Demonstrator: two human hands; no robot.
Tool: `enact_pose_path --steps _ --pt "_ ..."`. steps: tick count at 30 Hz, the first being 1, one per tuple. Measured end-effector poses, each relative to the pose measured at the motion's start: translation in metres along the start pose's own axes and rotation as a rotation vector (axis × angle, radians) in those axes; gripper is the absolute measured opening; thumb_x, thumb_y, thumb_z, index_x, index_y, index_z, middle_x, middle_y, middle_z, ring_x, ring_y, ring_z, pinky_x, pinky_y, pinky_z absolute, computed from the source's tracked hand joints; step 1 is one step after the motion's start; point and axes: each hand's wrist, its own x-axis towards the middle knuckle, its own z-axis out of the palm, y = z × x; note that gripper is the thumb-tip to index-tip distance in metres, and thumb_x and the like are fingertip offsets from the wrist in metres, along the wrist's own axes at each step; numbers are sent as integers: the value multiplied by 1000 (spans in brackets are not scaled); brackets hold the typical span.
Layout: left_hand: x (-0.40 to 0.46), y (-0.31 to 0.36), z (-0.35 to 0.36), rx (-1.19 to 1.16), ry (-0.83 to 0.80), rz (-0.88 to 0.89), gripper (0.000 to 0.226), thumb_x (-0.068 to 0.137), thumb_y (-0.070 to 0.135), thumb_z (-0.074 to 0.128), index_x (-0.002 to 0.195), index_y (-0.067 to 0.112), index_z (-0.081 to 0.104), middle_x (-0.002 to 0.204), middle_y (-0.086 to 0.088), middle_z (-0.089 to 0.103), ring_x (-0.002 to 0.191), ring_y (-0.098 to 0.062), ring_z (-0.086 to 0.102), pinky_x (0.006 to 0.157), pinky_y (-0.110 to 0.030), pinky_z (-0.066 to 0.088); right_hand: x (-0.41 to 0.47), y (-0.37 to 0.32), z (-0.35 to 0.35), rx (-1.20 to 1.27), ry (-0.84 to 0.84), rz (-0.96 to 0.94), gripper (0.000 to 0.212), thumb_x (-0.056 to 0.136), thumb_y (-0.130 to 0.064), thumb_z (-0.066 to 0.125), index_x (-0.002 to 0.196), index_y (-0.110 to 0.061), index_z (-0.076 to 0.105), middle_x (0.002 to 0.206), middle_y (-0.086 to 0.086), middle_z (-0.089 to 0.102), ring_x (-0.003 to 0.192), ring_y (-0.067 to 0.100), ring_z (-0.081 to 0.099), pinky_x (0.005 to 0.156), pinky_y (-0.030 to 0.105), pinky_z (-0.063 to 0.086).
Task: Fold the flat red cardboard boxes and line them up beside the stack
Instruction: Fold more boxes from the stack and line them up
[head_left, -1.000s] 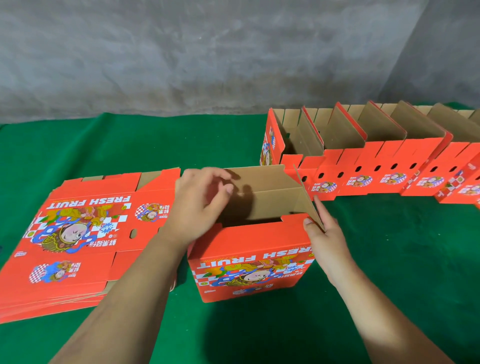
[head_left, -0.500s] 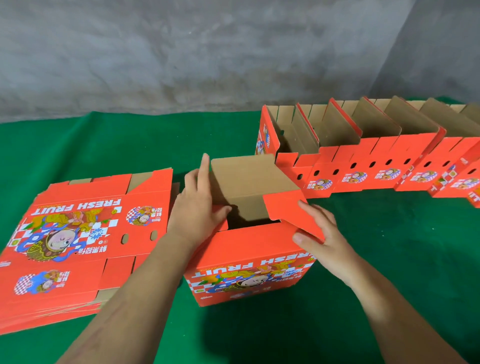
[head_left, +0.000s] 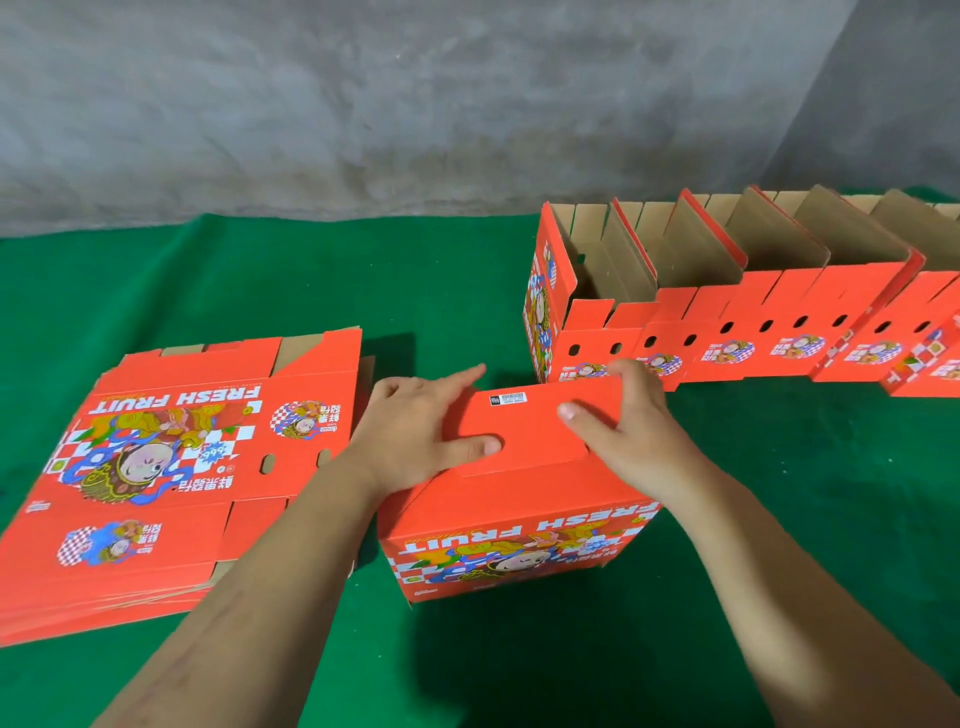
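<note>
grip: left hand (head_left: 415, 436) and right hand (head_left: 623, 421) spread flat, pressing flaps of box (head_left: 519, 499) | tip: press evenly till flaps seat | then: row (head_left: 727, 322)

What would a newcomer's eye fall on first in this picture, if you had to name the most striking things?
First, the two hands at centre: the left hand and right hand press flat on the closed top flaps of a red box standing on the green cloth. To the left lies a stack of flat boxes printed FRESH FRUIT. At the back right, a row of folded boxes stands open-topped, running off the right edge.
</note>
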Motion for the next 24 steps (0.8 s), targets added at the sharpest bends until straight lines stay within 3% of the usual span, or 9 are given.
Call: enact_pose_path --steps 3,6,9,12,15,17,21,23,24 --pt "0 6 2 140 56 -113 96 71 99 41 152 47 42 135 13 64 128 -22 46 104 -44 17 6 -5 9 -284 -45 -39 85 76 -82 59 146 -49 24 150 -7 22 131 33 50 100 52 50" --pt "1 18 8 332 88 -199 85 75 95 45 146 48 45 132 16 62 128 -25 43 99 -49 15 14 -9 17 -398 19 43 85 74 -82 63 142 -49 25 141 -1 24 117 36 57 83 47 53" --pt "4 21 8 333 74 -246 79 79 88 53 145 46 45 134 11 60 129 -28 44 102 -52 22 19 -17 24 -519 13 103 86 77 -83 60 143 -46 19 144 5 23 117 38 55 82 47 49" --pt "6 13 -1 -103 61 -265 68 89 73 61 147 37 54 135 10 63 129 -24 54 109 -45 42 18 -17 19 -462 -49 85 82 79 -92 37 145 -48 18 148 3 22 126 38 52 95 52 48" --pt "1 10 -5 -871 348 -358 40 101 41 65 136 22 67 122 17 71 109 3 67 101 -27 49 16 -15 5 -145 -94 142 69 77 -97 14 134 -61 31 148 -7 27 139 31 44 106 50 37" --pt "-1 4 -4 -1137 498 -612 29 105 35 61 129 22 67 115 17 70 97 6 66 94 -28 52 17 -20 0 118 -113 182 55 87 -89 16 130 -63 39 149 -10 32 146 18 34 111 45 27" --pt "-15 10 -5 -1541 37 -1004 40 106 54 46 106 19 66 77 -5 74 77 -23 70 67 -29 56 20 -15 -12 439 -98 446 68 102 -70 30 155 -27 38 156 -1 37 148 24 35 121 44 24" --pt "-22 15 -8 -1570 4 -1042 43 105 46 47 79 14 60 56 -7 64 46 -18 63 46 -19 50 15 -5 -22 595 -165 386 71 106 -61 28 154 -11 41 158 9 40 146 29 39 122 42 28" --pt "-26 16 -10 -1542 11 -1020 40 102 42 48 77 13 61 56 -6 63 43 -18 60 47 -19 50 14 -6 -27 683 -154 377 68 109 -54 26 153 -5 42 158 16 41 145 33 41 121 43 31"
